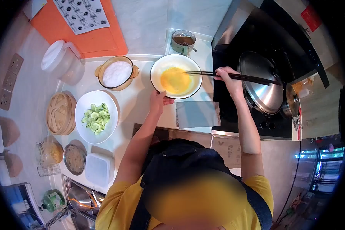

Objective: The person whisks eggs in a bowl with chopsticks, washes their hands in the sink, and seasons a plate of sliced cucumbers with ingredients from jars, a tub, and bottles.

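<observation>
A white bowl with a dark rim (156, 69) holds yellow beaten egg (175, 81) on the white counter. At the bowl's near edge, my left hand (161, 101) grips the rim, thumb on top and fingers below. My right hand (230, 79) is closed round a pair of dark chopsticks (207, 73), whose tips reach into the egg from the right. Just below the bowl lies a folded grey cloth (197, 114).
A lidded wok (261, 84) and a pot (291, 100) stand on the black stove at right. Leftward are an amber bowl of white food (134, 71), a plate of sliced cucumber (81, 126), a bamboo steamer (59, 114) and a green cup (179, 47). A sink is lower left.
</observation>
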A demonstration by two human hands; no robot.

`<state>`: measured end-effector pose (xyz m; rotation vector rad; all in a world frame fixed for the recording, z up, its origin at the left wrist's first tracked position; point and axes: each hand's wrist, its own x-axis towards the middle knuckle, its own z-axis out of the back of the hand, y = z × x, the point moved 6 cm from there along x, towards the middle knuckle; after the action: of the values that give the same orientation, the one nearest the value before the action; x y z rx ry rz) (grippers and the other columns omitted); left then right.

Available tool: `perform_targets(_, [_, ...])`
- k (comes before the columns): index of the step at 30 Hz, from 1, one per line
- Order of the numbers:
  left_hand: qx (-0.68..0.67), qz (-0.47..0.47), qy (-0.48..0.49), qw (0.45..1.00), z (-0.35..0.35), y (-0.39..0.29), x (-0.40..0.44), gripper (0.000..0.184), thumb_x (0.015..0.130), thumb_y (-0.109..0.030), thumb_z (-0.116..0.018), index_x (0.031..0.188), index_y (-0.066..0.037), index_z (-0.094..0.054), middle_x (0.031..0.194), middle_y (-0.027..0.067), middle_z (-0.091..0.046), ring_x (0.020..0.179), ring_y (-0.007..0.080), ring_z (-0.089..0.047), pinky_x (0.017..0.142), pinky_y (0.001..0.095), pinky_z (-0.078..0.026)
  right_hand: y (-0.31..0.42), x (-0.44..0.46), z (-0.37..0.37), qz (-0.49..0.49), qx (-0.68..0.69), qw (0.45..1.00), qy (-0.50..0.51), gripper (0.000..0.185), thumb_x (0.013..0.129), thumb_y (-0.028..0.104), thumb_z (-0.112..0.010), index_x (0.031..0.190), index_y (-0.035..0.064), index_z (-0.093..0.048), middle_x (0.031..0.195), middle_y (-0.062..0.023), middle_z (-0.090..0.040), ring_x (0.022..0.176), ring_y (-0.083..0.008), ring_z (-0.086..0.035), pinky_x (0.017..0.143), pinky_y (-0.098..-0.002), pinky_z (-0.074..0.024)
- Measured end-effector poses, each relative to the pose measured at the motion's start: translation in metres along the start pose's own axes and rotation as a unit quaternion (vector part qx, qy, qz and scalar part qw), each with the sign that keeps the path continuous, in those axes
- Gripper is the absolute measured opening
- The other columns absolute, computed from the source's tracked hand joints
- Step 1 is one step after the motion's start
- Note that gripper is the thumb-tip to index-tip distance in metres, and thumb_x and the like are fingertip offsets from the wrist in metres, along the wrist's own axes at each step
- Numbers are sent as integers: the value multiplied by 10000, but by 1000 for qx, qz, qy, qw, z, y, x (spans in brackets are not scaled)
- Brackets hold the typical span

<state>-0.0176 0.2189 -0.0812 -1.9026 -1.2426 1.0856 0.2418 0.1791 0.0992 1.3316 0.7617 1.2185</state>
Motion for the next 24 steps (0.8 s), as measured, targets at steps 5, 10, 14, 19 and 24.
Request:
perform_targets(5, [11, 17, -33, 999, 1, -1, -4, 264, 839, -71, -464, 1072, 48, -424, 845, 192, -583, 617, 262, -625, 544, 363, -563, -6, 1, -4, 30, -101, 994, 5, 166, 807, 140, -614, 808, -26, -623, 742, -82, -608, 650, -123, -589, 619, -245, -467])
perform_targets(10, [4, 18, -24, 1000, -1, 0, -3, 245, 834, -66, -473, 1046, 50, -431, 847, 189, -579, 624, 269, -625, 545, 370, -562, -4, -1, -3, 7, -90, 996, -5, 169, 806, 147, -613, 796, -21, -625, 732, -83, -603, 643, -127, -590, 605, -255, -459])
perform_targets(14, [0, 18, -24, 1000, 1, 3, -2, 250, 832, -68, -480, 1046, 52, -432, 848, 191, -578, 641, 270, -627, 558, 376, -562, -6, 0, -3, 5, -95, 995, 0, 165, 805, 148, -611, 776, -14, -622, 698, -77, -591, 621, -127, -584, 590, -257, -452])
perform_targets(19, [0, 19, -23, 1000, 0, 0, -3, 241, 837, -69, -480, 1040, 51, -435, 851, 196, -578, 645, 270, -628, 565, 378, -563, -5, -3, -9, 6, -21, 1000, -4, 161, 807, 133, -608, 779, -25, -617, 686, -75, -592, 608, -130, -588, 575, -253, -463])
perform_targets(24, [2, 38, -36, 999, 1, 2, -1, 238, 840, -70, -485, 1037, 52, -431, 864, 200, -577, 643, 280, -627, 568, 385, -564, -3, -7, -8, 19, -133, 991, -8, 161, 822, 115, -597, 809, -44, -619, 744, -81, -603, 652, -136, -600, 625, -241, -490])
